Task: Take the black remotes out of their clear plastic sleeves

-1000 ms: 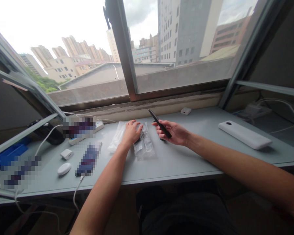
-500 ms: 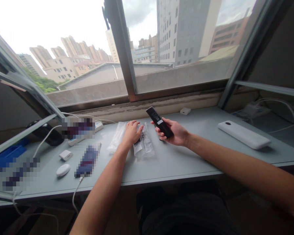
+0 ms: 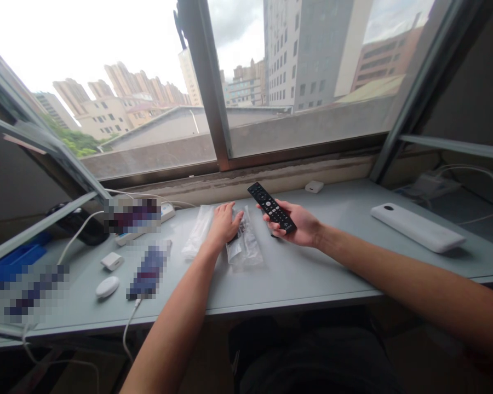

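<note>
A black remote control (image 3: pixel 271 208) with several rows of buttons is in my right hand (image 3: pixel 299 223), its button side up and its far end tilted to the upper left. My right fingers wrap round its lower half. Over the clear plastic bags, my left hand (image 3: pixel 225 223) lies with fingers stretched out. One bag (image 3: pixel 246 249) sits to its right with something dark inside, partly hidden by the hand. Another, whitish bag (image 3: pixel 198 232) lies on its left.
On the left of the grey table (image 3: pixel 312 279) are a white charger (image 3: pixel 112 261), a white oval case (image 3: pixel 107 287), blurred phone-like items and a power strip (image 3: pixel 168 212). A white power bank (image 3: pixel 417 227) lies right. Another small white charger (image 3: pixel 314 187) stands by the window.
My right hand has turned the remote control so its button side faces up instead of its back. My left hand stays on the bags.
</note>
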Motion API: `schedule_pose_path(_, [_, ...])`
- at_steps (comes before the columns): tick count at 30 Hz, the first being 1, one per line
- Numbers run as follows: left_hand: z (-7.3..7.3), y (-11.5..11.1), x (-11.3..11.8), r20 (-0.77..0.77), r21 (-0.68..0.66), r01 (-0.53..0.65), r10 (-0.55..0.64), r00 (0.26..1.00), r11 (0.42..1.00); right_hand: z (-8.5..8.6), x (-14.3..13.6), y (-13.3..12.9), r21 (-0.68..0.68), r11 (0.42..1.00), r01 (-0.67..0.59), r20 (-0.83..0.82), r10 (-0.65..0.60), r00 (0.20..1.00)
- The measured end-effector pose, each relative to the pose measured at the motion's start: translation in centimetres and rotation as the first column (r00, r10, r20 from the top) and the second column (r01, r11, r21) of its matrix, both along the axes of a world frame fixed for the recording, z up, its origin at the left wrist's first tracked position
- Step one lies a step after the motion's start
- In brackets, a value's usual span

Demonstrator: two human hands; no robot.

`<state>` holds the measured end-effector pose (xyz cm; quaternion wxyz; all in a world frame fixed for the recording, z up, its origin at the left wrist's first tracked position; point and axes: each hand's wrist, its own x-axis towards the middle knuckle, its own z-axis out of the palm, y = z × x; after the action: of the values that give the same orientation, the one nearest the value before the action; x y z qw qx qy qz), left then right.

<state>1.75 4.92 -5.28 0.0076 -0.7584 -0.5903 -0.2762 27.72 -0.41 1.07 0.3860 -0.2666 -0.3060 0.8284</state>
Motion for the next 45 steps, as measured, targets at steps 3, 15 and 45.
schedule_pose_path(3, [0.1,0.0,0.1,-0.003,-0.018,0.006,-0.006,1.000,1.000,0.2,-0.1,-0.2,0.003,1.000,-0.021,-0.027,0.021,0.999])
schedule_pose_path(15, [0.0,0.0,0.2,-0.012,0.004,0.032,-0.032,0.999,0.999,0.2,-0.3,-0.2,0.008,0.991,0.131,0.080,-0.131,0.988])
schedule_pose_path(45, [0.9,-1.0,0.7,-0.034,-0.023,0.081,-0.082,0.996,0.996,-1.3,-0.6,-0.2,0.378,0.925,-0.033,0.035,0.021,0.999])
